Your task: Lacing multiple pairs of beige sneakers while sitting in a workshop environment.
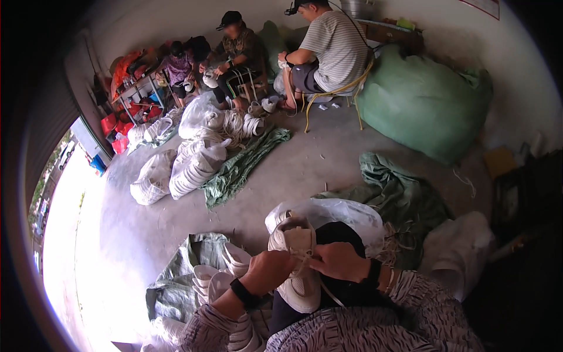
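Observation:
A white lace-up shoe (300,293) rests on my lap, its toe pointing toward me and its opening away. Over its left side my left hand (271,271) is closed, with the fingertips at the lacing. From the right, my right hand (341,261) pinches the white shoelace (302,254) over the tongue. A loose lace end trails down to the right of the toe. The fingertips partly hide the lacing.
More white shoes (204,277) lie on a green woven sack (176,287) at my left. Ahead are a clear plastic bag (346,212) and a crumpled green sack (404,199). Bagged shoes (196,167) cover the floor farther off. Several people sit beyond, near a large green bale (425,102).

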Demonstrator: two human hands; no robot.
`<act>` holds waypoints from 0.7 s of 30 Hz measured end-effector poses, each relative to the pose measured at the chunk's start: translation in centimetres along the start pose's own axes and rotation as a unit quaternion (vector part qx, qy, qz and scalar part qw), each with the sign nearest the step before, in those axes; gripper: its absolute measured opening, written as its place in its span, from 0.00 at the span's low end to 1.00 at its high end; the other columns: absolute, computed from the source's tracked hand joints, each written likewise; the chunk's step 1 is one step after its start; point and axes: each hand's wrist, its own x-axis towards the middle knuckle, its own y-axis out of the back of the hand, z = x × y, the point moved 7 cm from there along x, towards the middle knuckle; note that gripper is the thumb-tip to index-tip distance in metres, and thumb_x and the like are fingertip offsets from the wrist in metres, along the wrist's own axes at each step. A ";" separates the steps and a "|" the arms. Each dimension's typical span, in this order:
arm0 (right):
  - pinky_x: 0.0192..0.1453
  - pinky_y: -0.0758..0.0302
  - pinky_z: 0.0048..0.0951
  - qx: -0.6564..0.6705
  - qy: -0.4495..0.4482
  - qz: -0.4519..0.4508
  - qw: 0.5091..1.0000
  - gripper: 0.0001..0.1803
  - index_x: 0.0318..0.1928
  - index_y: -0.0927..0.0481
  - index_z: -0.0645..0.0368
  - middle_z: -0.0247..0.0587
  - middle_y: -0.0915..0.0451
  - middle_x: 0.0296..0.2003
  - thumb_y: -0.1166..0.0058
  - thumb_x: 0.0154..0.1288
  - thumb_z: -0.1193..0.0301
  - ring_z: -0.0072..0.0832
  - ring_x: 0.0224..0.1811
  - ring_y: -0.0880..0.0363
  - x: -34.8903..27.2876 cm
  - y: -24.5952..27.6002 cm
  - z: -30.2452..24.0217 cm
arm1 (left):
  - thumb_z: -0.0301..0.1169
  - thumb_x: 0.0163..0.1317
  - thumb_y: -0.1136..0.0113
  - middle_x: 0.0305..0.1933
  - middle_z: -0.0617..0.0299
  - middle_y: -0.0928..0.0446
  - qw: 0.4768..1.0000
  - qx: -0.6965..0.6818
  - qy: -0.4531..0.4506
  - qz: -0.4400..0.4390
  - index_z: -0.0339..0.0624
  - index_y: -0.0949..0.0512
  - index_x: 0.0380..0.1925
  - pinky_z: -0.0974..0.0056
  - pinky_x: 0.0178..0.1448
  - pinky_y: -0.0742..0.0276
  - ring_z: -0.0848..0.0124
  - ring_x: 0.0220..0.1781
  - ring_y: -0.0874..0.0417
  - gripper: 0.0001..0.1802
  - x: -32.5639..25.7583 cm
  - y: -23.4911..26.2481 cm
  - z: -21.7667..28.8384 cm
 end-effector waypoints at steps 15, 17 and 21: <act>0.30 0.30 0.27 0.002 -0.064 -0.248 0.967 0.10 0.31 0.19 0.61 0.36 0.23 0.21 0.46 0.62 0.67 0.22 0.24 0.25 -2.5 3.4 2.4 | 0.39 0.70 0.56 0.19 0.74 0.47 0.464 -0.753 0.208 0.418 0.34 0.28 0.49 0.72 0.28 0.41 0.82 0.21 0.45 0.19 -10.0 4.6 -13.5; 0.35 0.27 0.30 0.064 0.091 -0.148 0.983 0.10 0.28 0.19 0.64 0.44 0.20 0.29 0.45 0.60 0.69 0.28 0.31 0.20 -2.3 4.9 2.9 | 0.39 0.71 0.56 0.19 0.74 0.47 0.460 -0.677 0.263 0.510 0.35 0.30 0.53 0.74 0.26 0.44 0.84 0.20 0.46 0.20 -13.9 6.7 -16.1; 0.57 0.32 0.36 0.454 0.077 -0.035 0.887 0.17 0.24 0.20 0.62 0.48 0.19 0.43 0.52 0.65 0.64 0.38 0.50 0.23 -0.9 7.6 2.6 | 0.44 0.69 0.53 0.28 0.73 0.40 0.474 -0.488 0.418 0.602 0.40 0.29 0.56 0.72 0.37 0.40 0.81 0.29 0.41 0.23 -18.9 7.8 -18.2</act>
